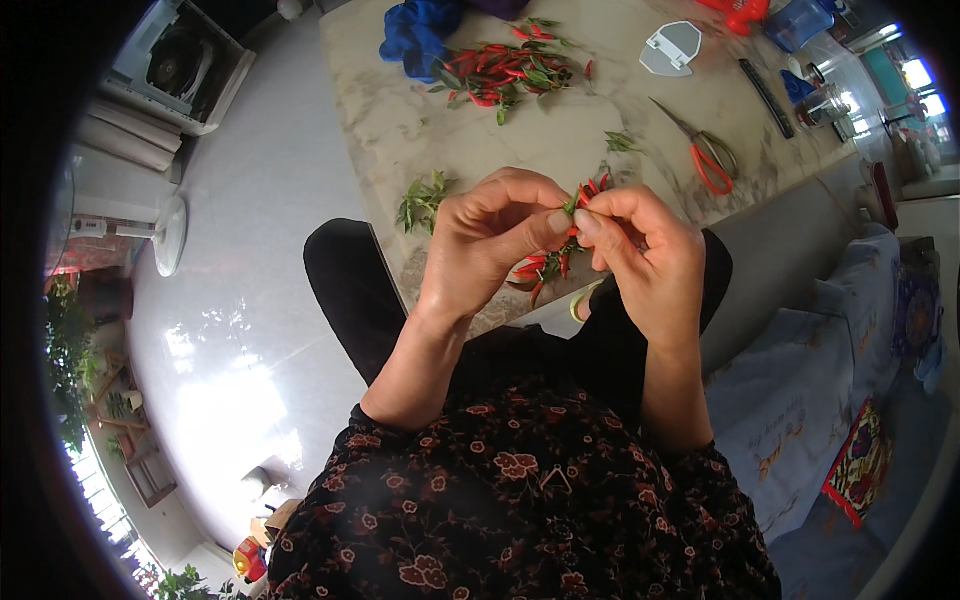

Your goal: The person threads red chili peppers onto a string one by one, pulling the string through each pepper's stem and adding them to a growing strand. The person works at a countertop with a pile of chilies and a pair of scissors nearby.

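Observation:
My left hand [495,240] and my right hand [637,247] meet above the near edge of a marble-patterned table [480,150]. Both pinch the green stem part of a red chili pepper [571,204] between thumb and forefinger; the fingers partly hide it. A bunch of red chilies with green stems [551,266] shows below and behind the hands, and it is unclear how much of it hangs from the fingers. Left of my left hand lies a small heap of green leaves [421,201]. Farther back, a larger pile of red chilies with leaves [510,69] rests on the table.
Orange-handled scissors [705,154] lie open at the right, near a loose leaf sprig [621,142]. Behind them are a white and grey plastic piece [672,49] and a dark bar [765,97]. Blue cloth [420,37] lies at the back left, a glass jar [823,105] at the right.

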`<state>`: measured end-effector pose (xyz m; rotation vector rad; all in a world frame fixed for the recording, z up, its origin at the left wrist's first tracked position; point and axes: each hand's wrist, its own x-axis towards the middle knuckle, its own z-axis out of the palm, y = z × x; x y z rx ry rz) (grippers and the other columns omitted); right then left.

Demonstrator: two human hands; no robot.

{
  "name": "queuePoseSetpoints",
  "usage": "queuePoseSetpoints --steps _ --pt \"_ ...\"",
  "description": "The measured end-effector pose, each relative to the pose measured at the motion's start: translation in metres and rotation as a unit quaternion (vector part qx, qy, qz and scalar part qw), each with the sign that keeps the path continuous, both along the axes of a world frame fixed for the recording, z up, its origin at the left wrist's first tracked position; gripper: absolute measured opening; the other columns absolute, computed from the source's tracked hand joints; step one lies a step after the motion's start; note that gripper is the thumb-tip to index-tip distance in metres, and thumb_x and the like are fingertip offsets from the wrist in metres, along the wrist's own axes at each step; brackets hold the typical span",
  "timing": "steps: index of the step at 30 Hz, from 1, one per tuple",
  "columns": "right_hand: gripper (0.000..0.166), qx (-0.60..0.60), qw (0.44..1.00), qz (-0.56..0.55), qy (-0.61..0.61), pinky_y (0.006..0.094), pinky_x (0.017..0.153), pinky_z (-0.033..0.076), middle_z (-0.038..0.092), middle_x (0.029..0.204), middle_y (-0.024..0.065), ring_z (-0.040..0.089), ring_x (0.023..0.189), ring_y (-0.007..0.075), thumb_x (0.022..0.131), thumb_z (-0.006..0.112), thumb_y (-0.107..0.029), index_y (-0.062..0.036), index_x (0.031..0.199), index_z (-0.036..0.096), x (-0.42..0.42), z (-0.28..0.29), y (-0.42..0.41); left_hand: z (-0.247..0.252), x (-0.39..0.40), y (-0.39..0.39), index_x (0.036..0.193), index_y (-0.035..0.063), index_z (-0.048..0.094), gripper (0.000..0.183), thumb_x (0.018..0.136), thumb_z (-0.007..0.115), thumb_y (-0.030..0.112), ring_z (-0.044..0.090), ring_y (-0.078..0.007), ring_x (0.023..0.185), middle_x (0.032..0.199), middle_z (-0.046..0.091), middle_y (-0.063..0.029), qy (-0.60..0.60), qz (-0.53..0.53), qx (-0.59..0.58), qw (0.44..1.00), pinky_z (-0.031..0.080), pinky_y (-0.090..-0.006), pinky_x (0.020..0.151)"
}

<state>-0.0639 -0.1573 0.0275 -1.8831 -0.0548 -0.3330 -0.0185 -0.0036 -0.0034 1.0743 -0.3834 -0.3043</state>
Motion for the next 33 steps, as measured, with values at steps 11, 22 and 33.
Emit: queuePoseSetpoints --steps 11,22,33 --pt "0.009 0.002 0.999 0.002 0.038 0.0209 0.048 0.043 0.059 0.067 0.0034 0.053 0.054 0.0061 0.079 0.067 -0.003 -0.0007 0.083 0.059 -0.001 0.004 -0.016 0.005 0.002 -0.008 0.094 -0.0012 0.062 0.013 0.081 0.065 0.002 0.058 -0.0133 0.071 0.091 0.06 -0.0059 -0.006 0.052 0.023 0.998 0.048 -0.0255 0.065" --pt "0.022 -0.119 0.989 -0.055 -0.071 0.0255 0.053 0.045 0.059 0.079 0.004 0.054 0.059 0.0117 0.07 0.074 -0.007 -0.0047 0.087 0.061 0.009 0.021 -0.024 -0.001 0.008 -0.02 0.093 -0.0043 0.061 0.012 0.082 0.064 0.001 0.06 -0.0085 0.073 0.085 0.061 -0.0028 -0.041 0.037 0.076 0.996 0.049 -0.0207 0.066" --pt "0.007 -0.227 0.97 -0.069 -0.042 0.0202 0.058 0.041 0.059 0.075 -0.0005 0.053 0.066 0.007 0.079 0.066 -0.007 -0.0042 0.084 0.062 0.004 0.061 -0.049 0.045 0.021 -0.06 0.085 0.0044 0.067 0.013 0.075 0.072 0.01 0.055 -0.0039 0.072 0.073 0.063 0.0036 -0.257 0.058 0.223 0.939 0.042 -0.0189 0.061"
